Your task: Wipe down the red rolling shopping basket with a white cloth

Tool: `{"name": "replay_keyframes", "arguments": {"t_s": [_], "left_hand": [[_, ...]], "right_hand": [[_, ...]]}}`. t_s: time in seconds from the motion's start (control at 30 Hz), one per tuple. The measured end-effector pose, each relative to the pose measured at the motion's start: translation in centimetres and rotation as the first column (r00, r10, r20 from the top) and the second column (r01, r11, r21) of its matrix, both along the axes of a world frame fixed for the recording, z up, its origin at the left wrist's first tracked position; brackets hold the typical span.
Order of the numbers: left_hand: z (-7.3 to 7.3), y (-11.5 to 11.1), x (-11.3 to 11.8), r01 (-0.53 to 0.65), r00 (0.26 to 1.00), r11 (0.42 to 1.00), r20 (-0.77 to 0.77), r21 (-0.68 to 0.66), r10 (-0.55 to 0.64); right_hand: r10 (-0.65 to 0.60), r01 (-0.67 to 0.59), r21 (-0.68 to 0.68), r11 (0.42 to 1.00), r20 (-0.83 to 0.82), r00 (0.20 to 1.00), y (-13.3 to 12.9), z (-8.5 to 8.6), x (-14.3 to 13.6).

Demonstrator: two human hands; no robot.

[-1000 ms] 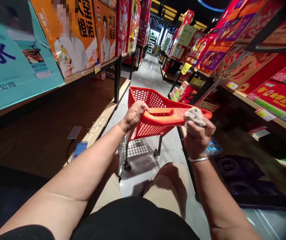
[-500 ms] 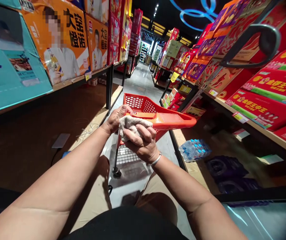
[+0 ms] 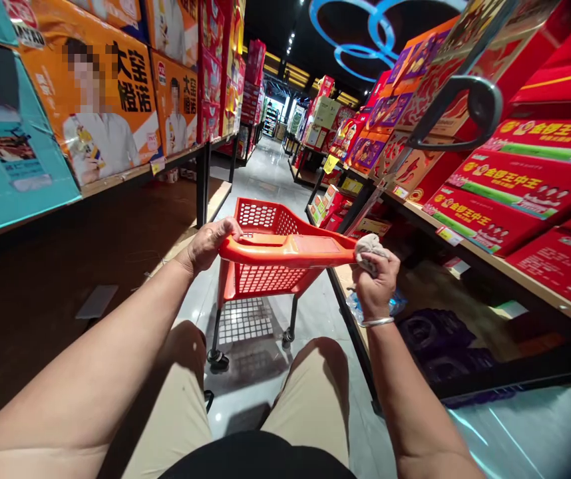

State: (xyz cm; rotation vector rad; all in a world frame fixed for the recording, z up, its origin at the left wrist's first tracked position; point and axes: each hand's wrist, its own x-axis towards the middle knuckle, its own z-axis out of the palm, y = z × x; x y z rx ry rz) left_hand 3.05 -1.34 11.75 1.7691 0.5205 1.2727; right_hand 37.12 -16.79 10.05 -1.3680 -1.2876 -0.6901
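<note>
An orange-red shopping cart [image 3: 265, 279] stands in the aisle before my knees, its handle bar [image 3: 285, 251] running across in front of me. My left hand [image 3: 210, 245] is closed on the left end of the handle, thumb on top. At the handle's right end, my right hand [image 3: 378, 279] is wrapped round a crumpled whitish cloth [image 3: 369, 251], which is pressed against the bar. A silver bangle circles the right wrist. The cart's basket shows no goods in the part that is visible.
Shelves with orange cartons [image 3: 100, 100] and a turquoise carton [image 3: 20, 140] line the left. Red boxes [image 3: 515, 179] fill the right shelf, with a dark handle-like loop [image 3: 458, 113] in front. Wrapped bottles [image 3: 398, 303] lie low behind my right wrist.
My right hand has moved right with the cloth, from beside my left hand to the handle's right end. My left hand still holds the left end. The view has shifted slightly.
</note>
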Motion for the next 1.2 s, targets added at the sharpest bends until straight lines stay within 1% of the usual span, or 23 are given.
{"name": "replay_keyframes", "arguments": {"t_s": [0.03, 0.07, 0.13, 0.2, 0.23, 0.3, 0.4, 0.43, 0.5, 0.57, 0.63, 0.67, 0.7, 0.73, 0.77, 0.83, 0.87, 0.9, 0.97, 1.03, 1.07, 1.13, 1.2], "left_hand": [[0.1, -0.1, -0.1, 0.003, 1.000, 1.000, 0.001, -0.004, -0.003], [0.2, -0.1, -0.1, 0.004, 1.000, 1.000, -0.001, -0.011, -0.004], [0.5, -0.2, -0.4, 0.005, 1.000, 1.000, -0.018, -0.030, -0.005], [0.9, -0.1, -0.8, 0.011, 0.999, 0.999, -0.043, -0.050, -0.013], [1.1, 0.0, -1.0, 0.015, 0.998, 0.999, -0.053, -0.051, -0.018], [1.5, 0.2, -1.5, 0.027, 0.998, 0.999, -0.062, -0.047, -0.030], [1.5, 0.9, -2.0, 0.049, 0.998, 0.998, -0.047, -0.037, -0.051], [1.4, 1.1, -2.2, 0.055, 0.997, 0.998, -0.042, -0.035, -0.057], [1.3, 1.6, -2.6, 0.055, 0.998, 0.998, -0.038, -0.035, -0.056], [1.7, 1.8, -3.1, 0.023, 0.998, 0.998, -0.062, -0.058, -0.026], [2.8, 1.6, -3.6, -0.076, 0.987, 0.996, -0.144, -0.046, 0.068], [3.6, 1.2, -3.7, -0.146, 0.969, 0.989, -0.202, 0.005, 0.144], [4.5, 0.7, -3.7, -0.215, 0.938, 0.973, -0.259, 0.089, 0.231], [5.4, -0.2, -3.4, -0.269, 0.895, 0.942, -0.308, 0.202, 0.321], [6.2, -1.2, -2.9, -0.295, 0.850, 0.901, -0.344, 0.318, 0.399], [7.3, -3.6, -1.1, -0.247, 0.768, 0.839, -0.430, 0.485, 0.474], [7.5, -4.9, 0.0, -0.202, 0.726, 0.809, -0.470, 0.553, 0.502], [7.5, -6.1, 1.2, -0.168, 0.678, 0.781, -0.505, 0.602, 0.535], [7.0, -8.0, 3.4, -0.113, 0.570, 0.744, -0.570, 0.658, 0.591], [6.1, -8.9, 4.8, -0.106, 0.464, 0.708, -0.595, 0.698, 0.656], [5.6, -9.0, 5.2, -0.105, 0.431, 0.692, -0.594, 0.714, 0.679], [5.0, -8.9, 5.3, -0.103, 0.413, 0.665, -0.576, 0.739, 0.705], [4.6, -8.7, 5.2, -0.093, 0.433, 0.648, -0.555, 0.756, 0.710]], "right_hand": [[0.011, -0.011, -0.017, 1.000, 0.010, 1.000, -0.1, 0.1, -1.7], [0.042, -0.039, -0.050, 0.998, 0.061, 0.997, -0.2, 0.3, -3.6], [0.151, -0.133, -0.107, 0.985, 0.185, 0.971, -0.7, 0.8, -7.4], [0.238, -0.198, -0.159, 0.967, 0.297, 0.925, -1.0, 1.8, -9.7], [0.261, -0.206, -0.190, 0.960, 0.340, 0.904, -1.2, 2.4, -9.9], [0.259, -0.163, -0.268, 0.950, 0.380, 0.888, -1.2, 3.8, -8.4], [0.166, -0.019, -0.401, 0.916, 0.336, 0.927, -0.9, 5.6, -3.4], [0.147, 0.003, -0.442, 0.897, 0.305, 0.941, -0.8, 6.0, -1.8], [0.158, -0.011, -0.507, 0.862, 0.249, 0.955, -0.6, 6.7, 0.5], [0.202, -0.051, -0.543, 0.838, 0.223, 0.954, -0.7, 6.9, 1.0], [0.241, -0.082, -0.552, 0.829, 0.222, 0.945, -1.1, 7.0, 0.0], [0.270, -0.107, -0.553, 0.826, 0.223, 0.937, -1.4, 7.0, -0.7], [0.307, -0.139, -0.555, 0.820, 0.221, 0.926, -1.6, 7.0, -1.5], [0.344, -0.173, -0.555, 0.813, 0.219, 0.913, -1.8, 7.0, -2.3], [0.378, -0.204, -0.560, 0.803, 0.214, 0.901, -2.0, 7.1, -2.9], [0.435, -0.258, -0.576, 0.775, 0.193, 0.879, -2.2, 7.4, -3.8], [0.463, -0.286, -0.587, 0.757, 0.175, 0.869, -2.2, 7.7, -4.0], [0.496, -0.319, -0.598, 0.735, 0.153, 0.855, -2.1, 8.1, -4.1], [0.558, -0.388, -0.624, 0.678, 0.094, 0.824, -1.9, 9.0, -4.0], [0.574, -0.424, -0.655, 0.626, 0.018, 0.819, -1.3, 9.9, -3.6], [0.553, -0.422, -0.675, 0.606, -0.024, 0.833, -0.9, 10.3, -3.4], [0.475, -0.400, -0.726, 0.559, -0.115, 0.872, 0.2, 11.0, -3.1], [0.417, -0.418, -0.762, 0.494, -0.215, 0.883, 1.7, 11.3, -3.4]]}}
